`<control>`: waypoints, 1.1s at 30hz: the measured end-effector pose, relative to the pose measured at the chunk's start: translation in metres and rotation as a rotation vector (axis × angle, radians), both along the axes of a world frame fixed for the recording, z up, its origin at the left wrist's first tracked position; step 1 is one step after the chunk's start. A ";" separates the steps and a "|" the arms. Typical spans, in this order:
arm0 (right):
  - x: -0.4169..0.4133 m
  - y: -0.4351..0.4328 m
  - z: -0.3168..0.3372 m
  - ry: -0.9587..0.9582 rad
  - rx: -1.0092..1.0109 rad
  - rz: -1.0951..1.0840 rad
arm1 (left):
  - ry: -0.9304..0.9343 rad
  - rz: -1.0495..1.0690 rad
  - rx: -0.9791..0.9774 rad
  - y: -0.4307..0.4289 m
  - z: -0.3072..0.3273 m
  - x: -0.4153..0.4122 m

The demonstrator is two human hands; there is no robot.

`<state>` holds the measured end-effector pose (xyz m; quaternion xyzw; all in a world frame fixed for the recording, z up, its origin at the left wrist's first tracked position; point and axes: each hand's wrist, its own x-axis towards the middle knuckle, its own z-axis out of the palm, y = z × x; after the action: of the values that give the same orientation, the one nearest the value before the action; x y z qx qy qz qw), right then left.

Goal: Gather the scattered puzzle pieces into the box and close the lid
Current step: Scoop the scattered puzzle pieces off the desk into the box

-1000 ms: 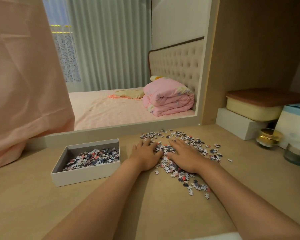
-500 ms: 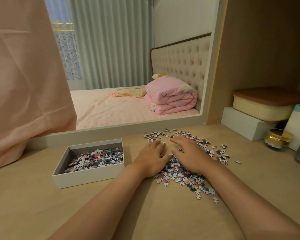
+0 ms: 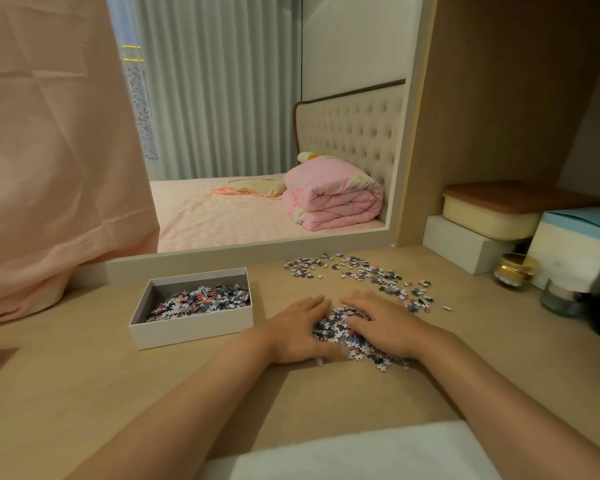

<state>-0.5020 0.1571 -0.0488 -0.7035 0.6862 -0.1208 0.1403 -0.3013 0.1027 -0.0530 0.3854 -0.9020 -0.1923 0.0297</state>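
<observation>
**jigsaw_newb:** why are both hands flat on the desk instead of just picking stuff up?

**tidy_desk:** looks like a rake-and-scoop to me. the left hand stands on its edge and the right hand lies flattish. fingers are loose rather than clenched, and neither one is actually gripping anything. they press in from both sides on a heap of pieces sitting just right of the box. bunching tiny pieces up first means one big lift, not fifty little pinches.

**jigsaw_newb:** and the box is open on purpose?

**tidy_desk:** i'd say so. it's near the heap, so the carry is short. the layer of pieces in the box only covers part of the floor, so there's plenty of room. a looser scatter lies further right of the box, beyond the heap, so my guess is the job's maybe halfway.

**jigsaw_newb:** where's the lid? any brand on it?

**tidy_desk:** can't spot one for sure. there's a pale flat thing right of the box, at the near edge by the person, but i can't tell what it is. no print on the box walls. the jars and the blue-topped carton far right of the box show nothing readable.
</observation>
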 end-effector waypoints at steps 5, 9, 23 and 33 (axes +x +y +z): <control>0.004 0.020 -0.018 0.147 0.071 -0.156 | -0.056 -0.019 -0.095 0.014 -0.002 -0.001; 0.021 0.011 -0.016 0.064 -0.002 -0.077 | -0.021 0.001 -0.099 0.016 -0.003 0.004; 0.095 0.007 -0.001 -0.273 -0.081 0.160 | 0.235 0.092 -0.108 0.042 0.009 0.086; 0.151 -0.012 0.021 -0.081 -0.208 0.313 | 0.044 0.391 -0.537 0.017 0.004 0.156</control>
<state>-0.3513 0.1450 -0.0275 -0.8069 0.5460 -0.1959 0.1116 -0.1456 0.1195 -0.0490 0.5255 -0.8285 0.0533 0.1861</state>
